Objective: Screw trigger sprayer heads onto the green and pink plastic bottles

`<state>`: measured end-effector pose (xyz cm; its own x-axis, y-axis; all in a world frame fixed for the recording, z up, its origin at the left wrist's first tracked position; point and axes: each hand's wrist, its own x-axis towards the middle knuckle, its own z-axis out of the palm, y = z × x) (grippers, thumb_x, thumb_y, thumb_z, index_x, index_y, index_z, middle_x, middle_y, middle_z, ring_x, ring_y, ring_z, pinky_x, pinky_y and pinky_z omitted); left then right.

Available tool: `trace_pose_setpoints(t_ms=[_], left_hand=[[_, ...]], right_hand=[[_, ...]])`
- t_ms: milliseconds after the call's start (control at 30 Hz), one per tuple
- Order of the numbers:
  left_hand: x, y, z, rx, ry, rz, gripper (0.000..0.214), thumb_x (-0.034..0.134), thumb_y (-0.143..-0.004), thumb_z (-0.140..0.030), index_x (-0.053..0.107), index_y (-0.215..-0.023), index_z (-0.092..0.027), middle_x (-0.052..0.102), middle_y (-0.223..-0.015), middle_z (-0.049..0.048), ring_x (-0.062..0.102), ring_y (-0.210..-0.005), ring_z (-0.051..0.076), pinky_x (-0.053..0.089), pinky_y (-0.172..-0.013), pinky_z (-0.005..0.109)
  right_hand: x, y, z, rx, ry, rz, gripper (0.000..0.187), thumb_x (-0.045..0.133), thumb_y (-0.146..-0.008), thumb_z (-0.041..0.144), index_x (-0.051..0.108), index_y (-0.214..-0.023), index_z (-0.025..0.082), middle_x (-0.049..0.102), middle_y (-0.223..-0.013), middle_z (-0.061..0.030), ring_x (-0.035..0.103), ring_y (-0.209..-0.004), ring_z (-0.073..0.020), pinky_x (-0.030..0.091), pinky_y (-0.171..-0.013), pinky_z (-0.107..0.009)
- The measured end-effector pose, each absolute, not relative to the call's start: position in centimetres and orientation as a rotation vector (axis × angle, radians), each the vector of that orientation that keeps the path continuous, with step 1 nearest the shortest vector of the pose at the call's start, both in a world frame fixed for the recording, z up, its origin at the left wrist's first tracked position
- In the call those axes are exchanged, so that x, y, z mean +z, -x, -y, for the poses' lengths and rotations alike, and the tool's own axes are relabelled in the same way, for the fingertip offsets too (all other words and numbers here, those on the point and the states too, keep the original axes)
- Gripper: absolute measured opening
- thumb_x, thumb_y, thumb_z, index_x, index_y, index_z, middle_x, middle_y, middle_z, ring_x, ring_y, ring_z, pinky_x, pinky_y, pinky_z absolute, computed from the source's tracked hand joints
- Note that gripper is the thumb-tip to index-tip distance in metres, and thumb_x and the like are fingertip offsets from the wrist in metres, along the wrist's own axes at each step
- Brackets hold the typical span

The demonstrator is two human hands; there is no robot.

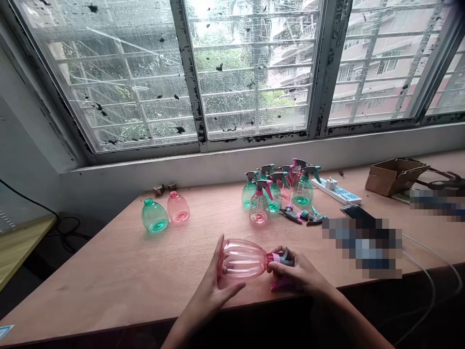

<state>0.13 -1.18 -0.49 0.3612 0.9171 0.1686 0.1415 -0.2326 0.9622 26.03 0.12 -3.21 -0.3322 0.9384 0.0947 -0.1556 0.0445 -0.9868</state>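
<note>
A pink transparent spray bottle (pixel 242 259) lies on its side over the near edge of the wooden table (pixel 119 271). My left hand (pixel 218 283) cups its round base, fingers curled around it. My right hand (pixel 296 274) is closed on the grey and pink spray head (pixel 285 258) at the bottle's neck. Two capless bottles stand at the left, one green (pixel 154 216) and one pink (pixel 178 207). A cluster of several bottles with spray heads (pixel 278 189) stands further back in the middle.
Loose spray heads (pixel 303 214) lie beside the cluster. A white power strip (pixel 336 190), a phone (pixel 354 211) and a cardboard box (pixel 394 175) sit to the right. White cables (pixel 428 271) hang over the right edge. A barred window runs behind the table.
</note>
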Motion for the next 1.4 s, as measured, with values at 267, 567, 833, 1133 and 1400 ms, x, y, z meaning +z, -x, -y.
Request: trace_pose_setpoints(t_ms=[267,567,833,1133,1400], left_hand=[[-0.5,-0.4,1.2,1.013,-1.580,-0.984,0.106,0.077,-0.081,-0.037,0.006,-0.158,-0.023,0.051,-0.143,0.0157,0.049,-0.133,0.033,0.031,-0.117,0.049],[-1.0,-0.3,1.1,1.030,-1.582,-0.921,0.106,0.078,-0.081,-0.033,0.005,-0.157,-0.034,0.055,-0.136,0.0117,0.056,-0.125,0.030,0.036,-0.114,0.051],[-0.3,-0.4,1.2,0.982,-1.520,-0.895,0.105,0.078,-0.080,-0.037,0.010,-0.158,-0.025,0.045,-0.150,0.0149,0.043,-0.139,0.034,0.029,-0.119,0.049],[-0.1,-0.3,1.4,1.003,-1.703,-0.964,0.110,0.082,-0.076,-0.024,0.009,-0.158,-0.032,0.027,-0.164,0.0083,0.023,-0.150,0.031,0.014,-0.124,0.045],[-0.3,-0.3,1.3,1.004,-1.556,-0.956,0.099,0.076,-0.082,-0.039,0.014,-0.158,-0.026,0.029,-0.162,0.0118,0.029,-0.148,0.034,0.021,-0.122,0.050]], right_hand=[[-3.4,-26.2,-0.1,1.473,0.841,1.392,0.031,0.076,-0.085,0.040,0.060,-0.094,0.015,0.070,-0.075,-0.0017,0.065,-0.062,-0.0151,0.062,-0.062,-0.034],[-3.4,-26.1,-0.2,1.505,0.838,1.343,0.033,0.078,-0.083,0.040,0.059,-0.095,0.016,0.070,-0.076,-0.0013,0.065,-0.063,-0.0150,0.064,-0.063,-0.036],[-3.0,-26.3,0.0,1.482,0.869,1.397,0.032,0.077,-0.083,0.041,0.060,-0.096,0.016,0.070,-0.075,-0.0011,0.065,-0.062,-0.0153,0.061,-0.063,-0.033],[-2.3,-26.1,0.5,1.494,0.870,1.358,0.034,0.076,-0.083,0.043,0.060,-0.095,0.016,0.069,-0.075,-0.0010,0.063,-0.063,-0.0154,0.061,-0.063,-0.035],[-2.4,-26.1,0.3,1.491,0.891,1.350,0.038,0.077,-0.081,0.046,0.060,-0.096,0.016,0.069,-0.073,-0.0006,0.065,-0.064,-0.0170,0.061,-0.064,-0.035]])
